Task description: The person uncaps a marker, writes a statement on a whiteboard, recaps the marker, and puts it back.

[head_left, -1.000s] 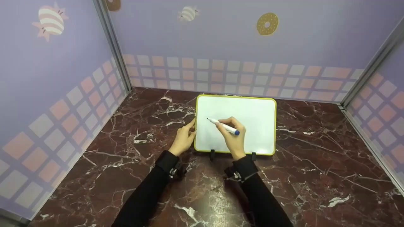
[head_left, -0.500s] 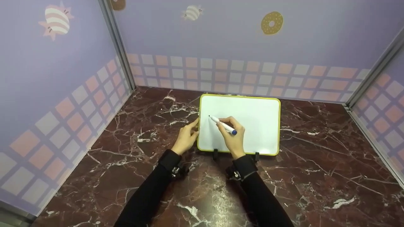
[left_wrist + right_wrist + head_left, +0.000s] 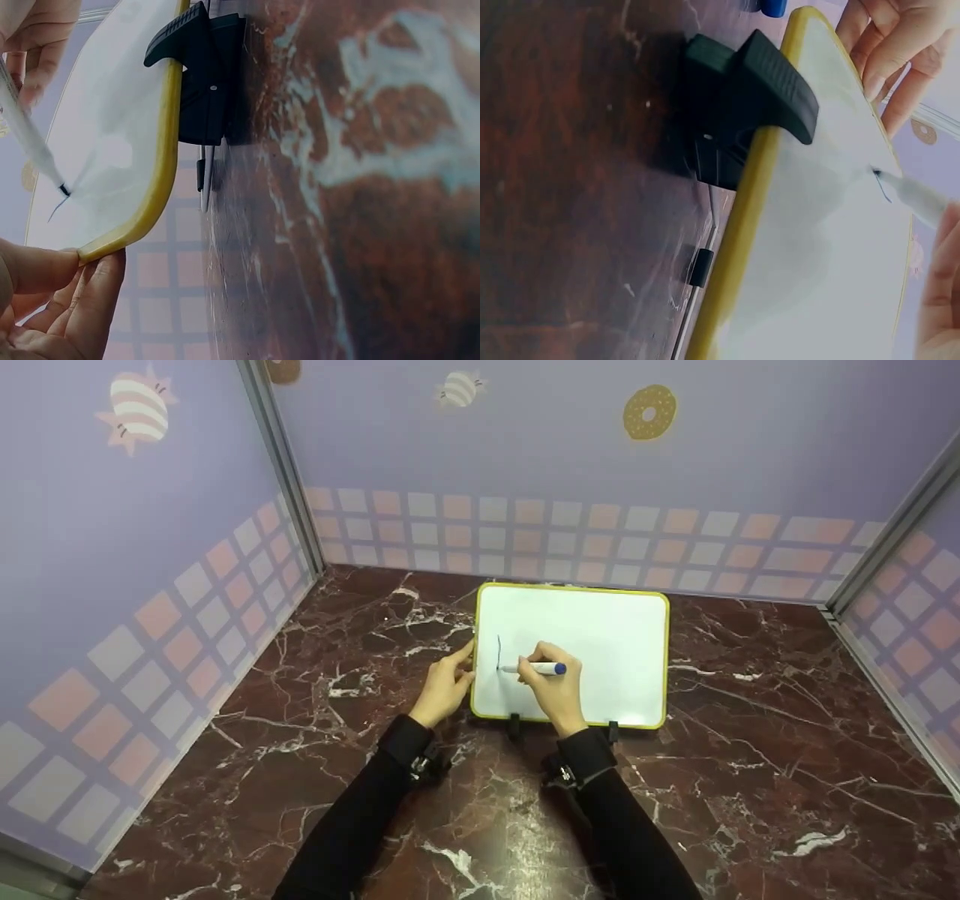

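A small whiteboard (image 3: 615,652) with a yellow frame leans on a stand with black clips (image 3: 514,726). My left hand (image 3: 441,688) pinches the board's left edge; in the left wrist view its thumb (image 3: 45,268) lies on the front and its fingers go behind. My right hand (image 3: 561,690) grips a white marker (image 3: 544,667) with a blue end. The marker's dark tip meets the board in its left part, at the lower end of a short, dark, nearly upright line (image 3: 499,649). In the right wrist view that line looks blue (image 3: 884,189).
The stand rests on a dark red marbled table (image 3: 750,780) with white veins. Lilac panels with pink and white squares (image 3: 525,540) enclose the back and both sides. A small blue object (image 3: 773,7) shows past the board at the top of the right wrist view.
The right hand has drawn the marker tip downward, leaving a short line on the board, and the marker has turned closer to level. The left hand keeps its hold on the edge.
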The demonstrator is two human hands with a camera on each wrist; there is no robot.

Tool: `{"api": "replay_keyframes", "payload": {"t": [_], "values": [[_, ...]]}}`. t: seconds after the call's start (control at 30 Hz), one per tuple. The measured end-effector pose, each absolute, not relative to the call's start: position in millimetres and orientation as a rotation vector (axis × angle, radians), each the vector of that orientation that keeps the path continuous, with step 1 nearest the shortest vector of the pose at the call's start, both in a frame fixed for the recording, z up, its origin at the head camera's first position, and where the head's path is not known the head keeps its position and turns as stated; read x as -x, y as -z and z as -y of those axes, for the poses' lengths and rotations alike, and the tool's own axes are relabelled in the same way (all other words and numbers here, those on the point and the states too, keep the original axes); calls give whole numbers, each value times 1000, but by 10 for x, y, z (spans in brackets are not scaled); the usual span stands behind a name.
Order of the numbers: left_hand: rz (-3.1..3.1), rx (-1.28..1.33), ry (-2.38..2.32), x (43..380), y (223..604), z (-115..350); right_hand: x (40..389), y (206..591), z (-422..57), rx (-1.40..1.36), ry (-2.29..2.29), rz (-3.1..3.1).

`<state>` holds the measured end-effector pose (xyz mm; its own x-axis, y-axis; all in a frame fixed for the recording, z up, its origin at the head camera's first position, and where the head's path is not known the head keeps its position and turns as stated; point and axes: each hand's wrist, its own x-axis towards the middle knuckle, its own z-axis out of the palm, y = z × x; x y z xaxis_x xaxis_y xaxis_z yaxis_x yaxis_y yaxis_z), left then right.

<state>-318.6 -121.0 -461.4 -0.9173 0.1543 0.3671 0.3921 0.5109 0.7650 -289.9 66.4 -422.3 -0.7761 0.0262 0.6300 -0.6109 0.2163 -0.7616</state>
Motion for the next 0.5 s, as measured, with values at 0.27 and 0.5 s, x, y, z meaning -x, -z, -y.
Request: {"api": "replay_keyframes", "payload": {"t": [0.27,0.5], "values": [[2481,481,1368,3187,4615,1215,2910,4224,-656,-497,-1539,1920],[2489,488,1371,3202,4626,1216,2928,4243,-660,-490,-1534,1916]]}}
